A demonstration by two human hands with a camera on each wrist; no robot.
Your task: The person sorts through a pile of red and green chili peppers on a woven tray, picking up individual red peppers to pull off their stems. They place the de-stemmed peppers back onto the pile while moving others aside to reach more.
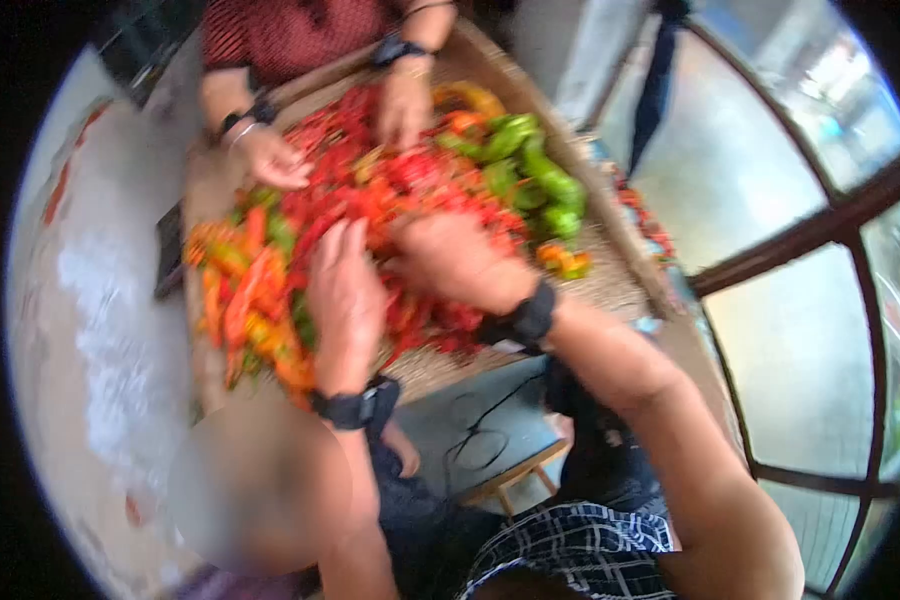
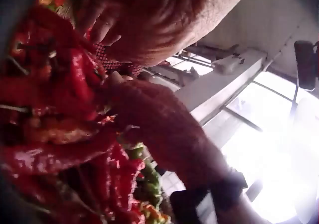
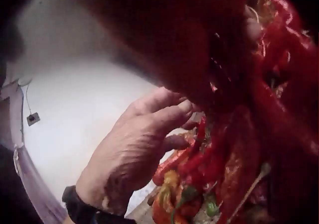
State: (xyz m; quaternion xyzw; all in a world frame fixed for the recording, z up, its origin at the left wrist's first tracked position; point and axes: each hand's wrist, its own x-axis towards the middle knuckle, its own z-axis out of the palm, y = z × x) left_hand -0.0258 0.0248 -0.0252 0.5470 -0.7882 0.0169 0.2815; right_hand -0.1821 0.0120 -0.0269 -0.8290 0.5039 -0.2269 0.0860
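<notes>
A heap of red peppers [image 1: 430, 185], glossy and wrinkled with thin stems, lies before me in a wooden tray [image 1: 610, 260]. My left hand [image 1: 347, 290] is over the near left part of the heap, fingers extended and loosely bent in the right wrist view, nothing visible in its grasp. To its right, my right hand [image 1: 460, 258] reaches into the red peppers with bent fingers; motion blur and the hand itself hide the fingertips, so I cannot tell whether it holds a pepper. Red peppers [image 2: 75, 154] fill the lower left of the left wrist view.
Across the tray, another person's hands [image 1: 403, 105] are at the red heap. Orange and yellow peppers [image 1: 255, 300] lie at the left, green peppers [image 1: 540, 175] at the right. A framed glass window [image 1: 790, 330] stands on the right, and a pale wall [image 1: 100, 300] on the left.
</notes>
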